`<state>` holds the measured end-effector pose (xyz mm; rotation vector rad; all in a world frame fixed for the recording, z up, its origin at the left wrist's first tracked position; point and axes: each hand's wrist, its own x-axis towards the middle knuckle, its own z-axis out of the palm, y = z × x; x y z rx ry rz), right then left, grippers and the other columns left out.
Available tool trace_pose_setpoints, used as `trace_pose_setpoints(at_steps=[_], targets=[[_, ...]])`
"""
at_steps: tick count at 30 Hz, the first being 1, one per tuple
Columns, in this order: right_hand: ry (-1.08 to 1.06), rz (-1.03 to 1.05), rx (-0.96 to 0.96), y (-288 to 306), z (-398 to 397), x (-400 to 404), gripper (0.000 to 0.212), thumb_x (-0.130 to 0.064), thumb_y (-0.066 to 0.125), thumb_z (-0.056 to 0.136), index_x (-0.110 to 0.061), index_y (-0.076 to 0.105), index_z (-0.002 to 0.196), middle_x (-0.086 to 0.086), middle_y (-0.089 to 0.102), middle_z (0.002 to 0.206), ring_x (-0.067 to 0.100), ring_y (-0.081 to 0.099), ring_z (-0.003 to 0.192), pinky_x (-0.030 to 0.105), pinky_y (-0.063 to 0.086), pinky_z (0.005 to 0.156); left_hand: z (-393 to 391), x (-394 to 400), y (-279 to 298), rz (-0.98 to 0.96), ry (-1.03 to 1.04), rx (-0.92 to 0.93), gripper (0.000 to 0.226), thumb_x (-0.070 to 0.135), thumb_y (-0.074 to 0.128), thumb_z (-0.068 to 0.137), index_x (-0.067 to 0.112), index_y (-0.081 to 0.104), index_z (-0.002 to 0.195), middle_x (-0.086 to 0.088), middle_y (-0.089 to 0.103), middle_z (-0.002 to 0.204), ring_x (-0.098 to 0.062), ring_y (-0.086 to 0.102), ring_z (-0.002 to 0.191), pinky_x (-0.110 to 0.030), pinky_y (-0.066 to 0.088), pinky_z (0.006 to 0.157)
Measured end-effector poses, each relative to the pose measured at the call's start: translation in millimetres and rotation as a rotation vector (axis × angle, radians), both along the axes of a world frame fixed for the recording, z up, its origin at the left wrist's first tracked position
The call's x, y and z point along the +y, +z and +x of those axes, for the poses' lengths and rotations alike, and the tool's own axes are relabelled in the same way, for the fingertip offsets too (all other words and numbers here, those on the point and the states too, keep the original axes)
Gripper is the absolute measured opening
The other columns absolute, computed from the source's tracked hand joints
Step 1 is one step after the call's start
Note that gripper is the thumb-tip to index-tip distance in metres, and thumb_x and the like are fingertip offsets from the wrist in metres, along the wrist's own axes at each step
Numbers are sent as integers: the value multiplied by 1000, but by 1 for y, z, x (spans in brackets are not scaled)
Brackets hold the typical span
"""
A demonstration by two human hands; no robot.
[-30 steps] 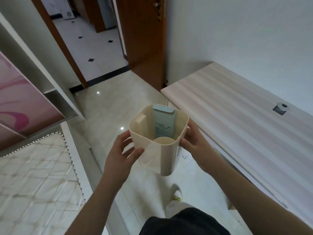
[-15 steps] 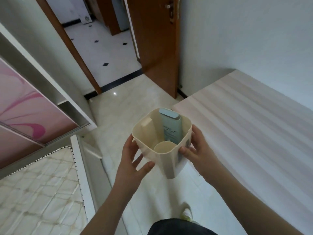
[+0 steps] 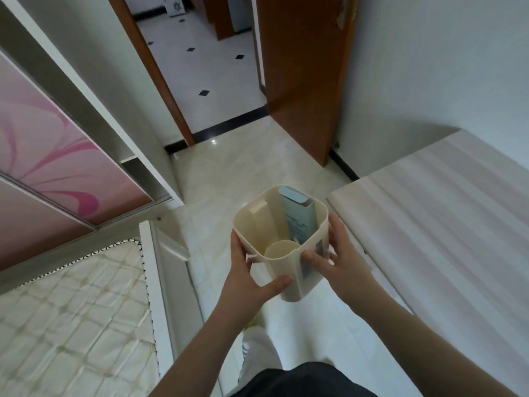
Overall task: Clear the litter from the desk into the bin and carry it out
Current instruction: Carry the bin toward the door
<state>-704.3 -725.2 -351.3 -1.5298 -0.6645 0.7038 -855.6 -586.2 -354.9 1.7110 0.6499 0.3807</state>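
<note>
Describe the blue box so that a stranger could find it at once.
Look ahead of the open door, where both hands hold a cream bin above the floor. The blue box stands upright inside, against the wall on the desk side. It is the only blue thing inside.

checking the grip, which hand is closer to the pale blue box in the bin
Right. The right hand grips the bin wall on the side where the pale blue box leans; the left hand holds the opposite wall.

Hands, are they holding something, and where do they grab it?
Yes. Both hands hold the cream bin by its sides: the left hand wraps its left wall, the right hand its right wall. A pale blue box stands inside.
</note>
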Motion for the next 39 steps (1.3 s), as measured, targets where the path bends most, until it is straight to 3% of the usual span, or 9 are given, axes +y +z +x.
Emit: trace_pose_setpoints(at_steps=[8, 10, 13, 19, 22, 26, 31, 35, 39], targets=[[18, 4, 10, 15, 16, 131, 49, -41, 63, 88, -42, 40, 131, -13, 56, 123, 8, 59, 113, 29, 57, 85, 23, 132, -1, -48, 18, -49, 121, 44, 92, 58, 48, 11, 147, 33, 46, 134, 4, 50, 120, -12, 48, 82], [18, -24, 50, 23, 20, 162, 29, -46, 42, 97, -49, 44, 125, -18, 57, 120, 2, 57, 111, 21, 53, 87, 26, 167, 2, -54, 15, -57, 120, 44, 93, 56, 52, 13, 146, 33, 44, 136, 7, 49, 120, -8, 45, 82], [-38, -88, 130, 30, 30, 195, 32, -55, 21, 94, -67, 46, 111, -36, 57, 110, -14, 53, 107, 7, 49, 80, 34, 213, 5, -48, -19, -60, 122, 48, 93, 53, 54, 14, 146, 28, 40, 144, 7, 46, 125, -9, 44, 86], [-114, -104, 226, 24, 53, 217, 30, -57, 24, 93, -70, 49, 105, -37, 58, 108, -12, 54, 107, 9, 52, 73, 71, 264, 4, -16, -137, 8, 122, 53, 92, 50, 62, 13, 143, 22, 31, 152, 6, 39, 131, -10, 43, 91], [-140, -114, 205, 22, 72, 213, 30, -53, 27, 94, -59, 46, 117, -27, 54, 122, -8, 54, 112, 12, 52, 77, 100, 278, 1, -36, -245, 11, 122, 48, 94, 51, 59, 16, 144, 27, 35, 149, 4, 38, 134, -23, 41, 102], [-141, -107, 141, 21, 112, 206, 32, -33, 29, 101, -43, 43, 127, -18, 54, 124, -4, 57, 110, 13, 51, 80, 149, 289, -3, -17, -380, 25, 121, 37, 95, 57, 53, 17, 148, 32, 38, 146, 1, 38, 136, -17, 43, 99], [-139, -125, 150, 21, 179, 200, 32, -52, 37, 93, -61, 42, 124, -37, 55, 118, -9, 56, 111, 14, 53, 79, 229, 296, 1, 1, -463, 24, 118, 31, 95, 60, 57, 18, 145, 41, 38, 140, 11, 40, 129, -5, 42, 87], [-184, -117, 99, 25, 238, 200, 40, -67, 42, 87, -61, 43, 126, -30, 57, 122, -3, 57, 112, 24, 56, 83, 291, 300, 15, 32, -489, 23, 116, 41, 94, 59, 59, 17, 144, 37, 38, 143, 9, 42, 130, -12, 46, 90], [-200, -104, 53, 32, 279, 204, 34, -66, 39, 90, -64, 45, 123, -37, 57, 117, -11, 56, 108, 8, 50, 73, 340, 305, 22, 48, -514, 11, 113, 38, 93, 61, 56, 20, 145, 34, 43, 141, 5, 45, 129, -14, 49, 85]])
